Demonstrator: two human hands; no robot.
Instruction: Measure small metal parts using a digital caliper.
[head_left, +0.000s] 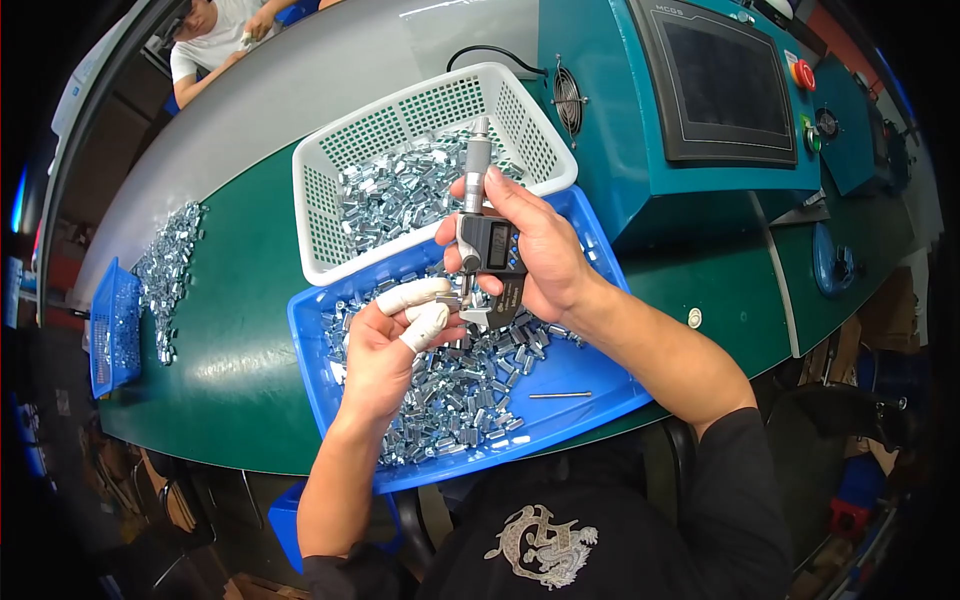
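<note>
My right hand (548, 250) is wrapped round a digital micrometer (479, 158), its thumb near the grey thimble. The display faces up, and the open frame end points down toward my other hand. With white finger cots on its thumb and a finger, my left hand (378, 355) pinches a small silvery metal nut-like piece (452, 300) at the micrometer's jaws. Fingers partly cover that piece, so I cannot tell whether the jaws touch it. Both hands are over a blue tray (308, 365) holding many loose shiny metal pieces (440, 400).
Behind the tray stands a white perforated basket (312, 205) of similar pieces. A thin metal rod (560, 395) lies in the tray. A teal machine (620, 170) with a screen is at the right. At the left are a piece pile (170, 265) and blue basket (103, 330). Another person (215, 35) sits across.
</note>
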